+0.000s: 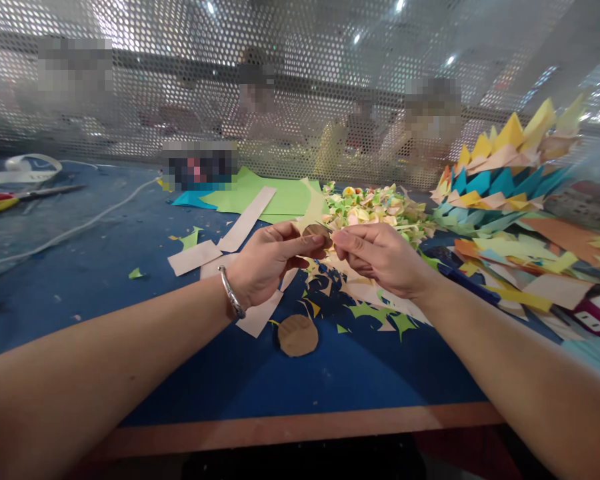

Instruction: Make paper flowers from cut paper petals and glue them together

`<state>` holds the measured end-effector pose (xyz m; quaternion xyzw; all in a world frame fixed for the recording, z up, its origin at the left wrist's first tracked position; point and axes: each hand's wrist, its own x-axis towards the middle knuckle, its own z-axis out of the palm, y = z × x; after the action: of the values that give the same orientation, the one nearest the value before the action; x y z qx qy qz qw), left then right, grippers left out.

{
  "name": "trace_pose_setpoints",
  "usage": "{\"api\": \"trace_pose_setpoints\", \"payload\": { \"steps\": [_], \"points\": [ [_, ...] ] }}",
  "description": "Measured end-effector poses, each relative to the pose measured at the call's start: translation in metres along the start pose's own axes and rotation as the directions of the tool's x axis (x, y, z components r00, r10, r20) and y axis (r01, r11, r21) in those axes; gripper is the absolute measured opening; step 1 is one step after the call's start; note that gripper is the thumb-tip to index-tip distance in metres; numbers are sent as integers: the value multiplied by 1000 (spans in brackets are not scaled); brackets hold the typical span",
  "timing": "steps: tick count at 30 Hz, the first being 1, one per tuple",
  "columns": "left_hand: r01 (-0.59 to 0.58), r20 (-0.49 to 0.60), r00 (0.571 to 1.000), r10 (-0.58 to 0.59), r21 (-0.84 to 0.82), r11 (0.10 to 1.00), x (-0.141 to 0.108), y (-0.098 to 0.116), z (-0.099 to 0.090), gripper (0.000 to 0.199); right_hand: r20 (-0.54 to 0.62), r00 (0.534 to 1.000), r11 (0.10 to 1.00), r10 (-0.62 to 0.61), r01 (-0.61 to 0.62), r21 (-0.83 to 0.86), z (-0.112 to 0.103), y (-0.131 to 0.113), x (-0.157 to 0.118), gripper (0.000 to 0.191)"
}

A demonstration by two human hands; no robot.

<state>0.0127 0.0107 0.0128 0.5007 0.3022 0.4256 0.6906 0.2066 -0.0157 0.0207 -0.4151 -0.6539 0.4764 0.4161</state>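
Note:
My left hand point(267, 260), with a silver bracelet at the wrist, pinches a small brown cardboard disc point(316, 232) between thumb and fingers above the table. Close against the disc's right edge, the thumb and fingertips of my right hand point(383, 257) are pinched together; whatever they hold is too small to make out. Below, a larger round piece of brown cardboard point(298, 335) lies flat on the blue table point(220, 387). Green and pale paper scraps point(373, 313) are scattered under and beside both hands.
Behind my hands are green paper sheets point(275, 197) and a heap of small cut paper pieces point(375, 207). Pale strips point(247, 219) lie leftward. Scissors point(25, 195) and a white cable point(97, 213) sit left. Folded paper points point(505, 177) stand right, before a perforated screen point(305, 87).

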Motion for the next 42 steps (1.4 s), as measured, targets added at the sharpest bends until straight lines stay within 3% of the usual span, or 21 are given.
{"api": "trace_pose_setpoints", "payload": {
  "steps": [22,42],
  "points": [
    [-25,5,1000,25,-19,1000,-1,0,1,16,-9,1000,999,-19,19,-40,-1,0,0,46],
    [-23,-5,1000,23,-49,999,1,-2,1,8,-3,1000,999,-19,20,48,0,-1,0,44]
  ]
}}
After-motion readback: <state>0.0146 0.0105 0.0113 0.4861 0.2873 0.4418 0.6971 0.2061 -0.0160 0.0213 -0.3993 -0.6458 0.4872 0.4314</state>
